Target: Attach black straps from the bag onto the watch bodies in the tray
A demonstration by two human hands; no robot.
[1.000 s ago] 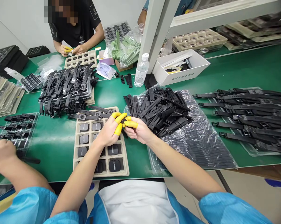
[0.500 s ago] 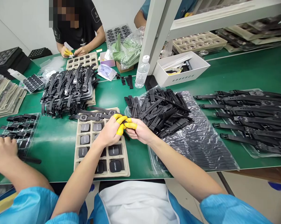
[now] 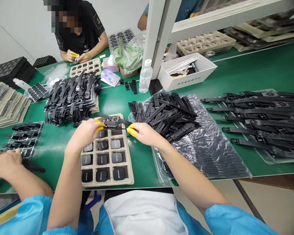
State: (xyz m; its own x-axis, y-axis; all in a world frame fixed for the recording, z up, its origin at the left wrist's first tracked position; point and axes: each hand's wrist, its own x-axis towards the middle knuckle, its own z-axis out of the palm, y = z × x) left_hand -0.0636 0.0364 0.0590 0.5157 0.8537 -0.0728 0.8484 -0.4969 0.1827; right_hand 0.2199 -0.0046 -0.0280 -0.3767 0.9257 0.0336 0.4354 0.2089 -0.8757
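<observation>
My left hand (image 3: 86, 135) pinches one end of a black smartwatch (image 3: 114, 127), seen nearly edge-on. My right hand (image 3: 145, 133) grips its strap at the other end, so it stretches level between both hands. Yellow finger cots cover fingertips on each hand. Below lies a beige compartment tray (image 3: 130, 169) holding several black square watch faces (image 3: 102, 159). More strapped watches (image 3: 115, 119) rest across the tray's far edge, just behind the held one. To the right, a heap of loose black straps (image 3: 165, 116) sits on clear plastic bags (image 3: 205, 153).
Stacked trays of strapped watches (image 3: 71, 98) stand far left; another watch tray (image 3: 266, 120) lies right. A water bottle (image 3: 145, 76) and white box (image 3: 186, 76) stand behind the straps. A co-worker's hand (image 3: 6, 161) is at left; another person (image 3: 80, 42) works across the table.
My hands have moved apart, the left one leftward and the right one slightly right. The watch between them now shows stretched out, and more of the tray is uncovered.
</observation>
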